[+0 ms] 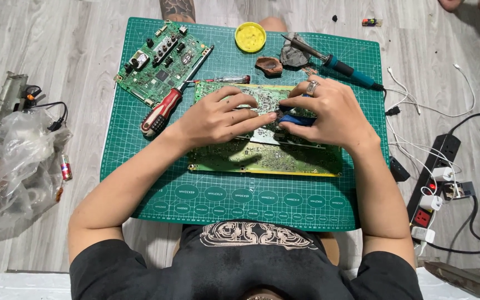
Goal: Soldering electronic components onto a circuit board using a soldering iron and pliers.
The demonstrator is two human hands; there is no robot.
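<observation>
Grey wood-look floor carries a green cutting mat [140,183], on which a large green circuit board [262,158] lies. The left hand [218,118] presses flat on the board, fingers spread; the right hand [329,114] pinches a blue-handled tool [297,119] against it. Beyond lie a red-handled screwdriver [165,108], a smaller board [159,61] and a soldering iron [340,68].

Two circuit boards [265,150] [161,61]; two screwdrivers [169,103] [226,80]; one soldering iron [334,62]; one yellow tin [250,36]; one power strip [434,180]; plugs on it perhaps four.
</observation>
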